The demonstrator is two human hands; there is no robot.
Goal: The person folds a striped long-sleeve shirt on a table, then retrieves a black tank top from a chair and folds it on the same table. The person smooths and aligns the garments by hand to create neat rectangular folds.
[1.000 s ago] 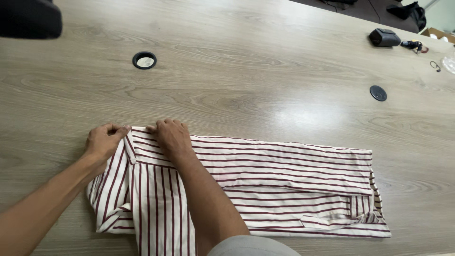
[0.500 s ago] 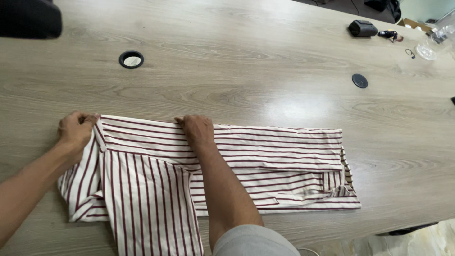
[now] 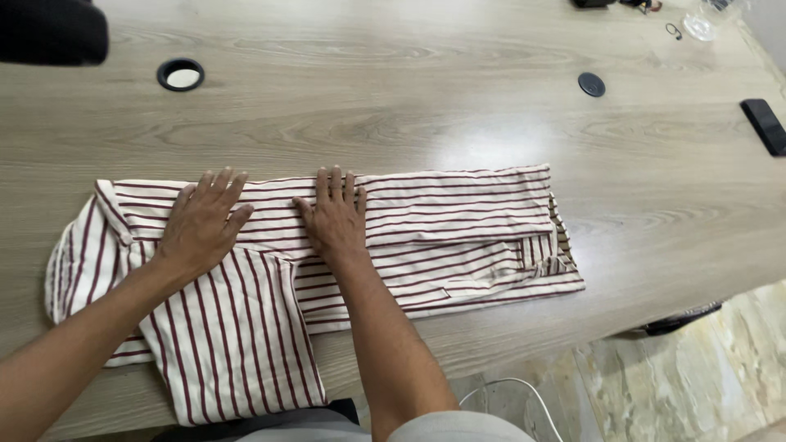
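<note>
Head view: both palms flat on striped shirt point(image 3: 442, 237); shirt's near edge overhangs table point(image 3: 409, 106).

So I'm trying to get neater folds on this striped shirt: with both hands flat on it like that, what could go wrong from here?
1. Part of the striped shirt hangs over the table's near edge below the left hand; its weight may drag the fold askew once the palms lift.
2. The bunched cloth at the right end looks uneven, so a crease could get pressed in.
3. The right hand presses only the middle, so the far end could shift unnoticed.
</note>
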